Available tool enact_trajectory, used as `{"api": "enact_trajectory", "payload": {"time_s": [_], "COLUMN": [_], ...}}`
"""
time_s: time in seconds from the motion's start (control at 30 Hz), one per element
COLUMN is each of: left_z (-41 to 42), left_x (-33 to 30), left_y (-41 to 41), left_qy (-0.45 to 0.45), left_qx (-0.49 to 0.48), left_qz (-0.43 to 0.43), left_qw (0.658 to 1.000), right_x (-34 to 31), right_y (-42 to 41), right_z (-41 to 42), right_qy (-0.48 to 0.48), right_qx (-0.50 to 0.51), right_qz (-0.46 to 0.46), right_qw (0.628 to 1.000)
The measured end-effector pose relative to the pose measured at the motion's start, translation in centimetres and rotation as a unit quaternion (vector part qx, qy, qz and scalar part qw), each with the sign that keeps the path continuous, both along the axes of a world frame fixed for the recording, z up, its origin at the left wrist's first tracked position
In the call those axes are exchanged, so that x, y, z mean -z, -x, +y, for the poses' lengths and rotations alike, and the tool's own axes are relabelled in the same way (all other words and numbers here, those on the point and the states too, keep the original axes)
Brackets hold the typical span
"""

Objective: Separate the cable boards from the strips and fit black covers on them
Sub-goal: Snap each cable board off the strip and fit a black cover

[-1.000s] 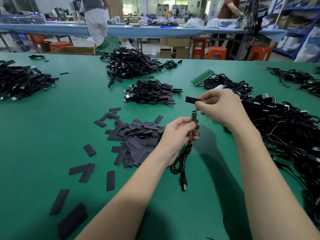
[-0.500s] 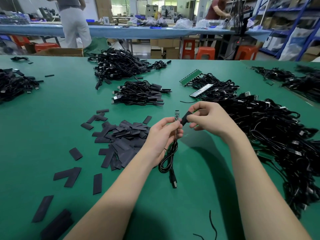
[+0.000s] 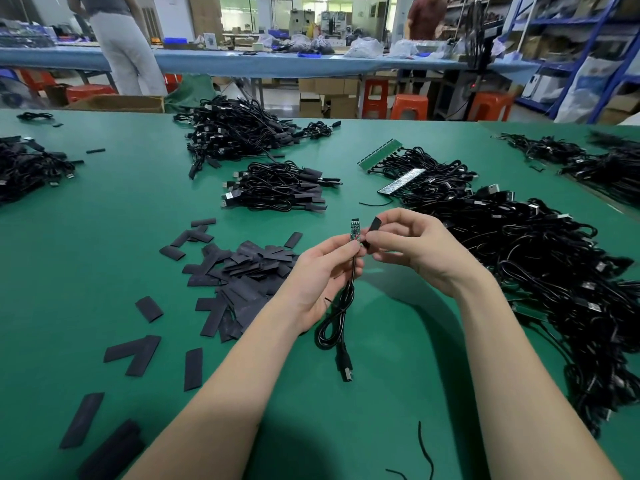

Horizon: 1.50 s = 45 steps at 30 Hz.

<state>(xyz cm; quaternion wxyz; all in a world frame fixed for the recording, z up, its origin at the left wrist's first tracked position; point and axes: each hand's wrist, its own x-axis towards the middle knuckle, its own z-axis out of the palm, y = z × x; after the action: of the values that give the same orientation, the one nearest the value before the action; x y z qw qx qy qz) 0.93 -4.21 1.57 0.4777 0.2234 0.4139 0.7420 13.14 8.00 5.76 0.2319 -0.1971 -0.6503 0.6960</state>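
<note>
Hands up over green table [image 3: 104,237], left hand [image 3: 322,275] gripping cable board [image 3: 355,231], right hand [image 3: 412,244] pinching black cover [image 3: 373,227]

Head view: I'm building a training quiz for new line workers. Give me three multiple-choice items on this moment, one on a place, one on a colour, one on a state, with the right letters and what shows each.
1. Where does the loose pile of black covers lie?
A. left of the left hand
B. under the right forearm
C. on the far blue bench

2. What colour is the table?
A. grey
B. green
C. white

3. What state is the small board in?
A. fully covered
B. lying on the table
C. bare, held upright

Answers:
1 A, the pile sits on the table beside the left hand.
2 B, the surface is green throughout.
3 C, the left hand holds it up by its cable, while the right hand pinches a black cover beside it.
</note>
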Motion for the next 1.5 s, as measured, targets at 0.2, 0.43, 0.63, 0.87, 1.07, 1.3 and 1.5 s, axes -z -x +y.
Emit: {"api": "enact_trajectory", "payload": {"time_s": [0.2,0.43,0.63,0.87,1.07,1.3,1.5], "left_z": [-0.1,-0.3,-0.5,-0.9,-1.4,-1.6,-1.8], "left_x": [0.0,-0.1,-0.2,-0.6,-1.0,-1.0,-0.9], "left_y": [0.1,0.0,0.0,-0.1,0.0,0.3,0.4], "left_qy": [-0.009,0.000,0.003,0.004,0.011,0.011,0.013], "left_qx": [0.003,0.034,0.040,0.082,0.115,0.136,0.190], "left_qz": [-0.012,0.000,0.010,0.015,0.018,0.016,0.015], "left_qw": [1.000,0.999,0.999,0.996,0.993,0.991,0.982], "right_x": [-0.2,0.0,0.1,-0.1,-0.1,-0.2,-0.1], "right_y": [0.3,0.8,1.0,0.1,-0.8,-1.0,-1.6], "right_z": [0.2,0.1,0.0,0.5,1.1,1.0,1.1], "right_qy": [0.071,0.097,0.082,0.095,0.085,0.091,0.125], "right_qx": [0.059,0.071,0.089,0.052,0.029,0.007,-0.041], "right_qz": [0.081,0.113,0.112,0.087,0.066,0.051,0.016], "right_qw": [0.992,0.986,0.986,0.990,0.994,0.995,0.991]}}
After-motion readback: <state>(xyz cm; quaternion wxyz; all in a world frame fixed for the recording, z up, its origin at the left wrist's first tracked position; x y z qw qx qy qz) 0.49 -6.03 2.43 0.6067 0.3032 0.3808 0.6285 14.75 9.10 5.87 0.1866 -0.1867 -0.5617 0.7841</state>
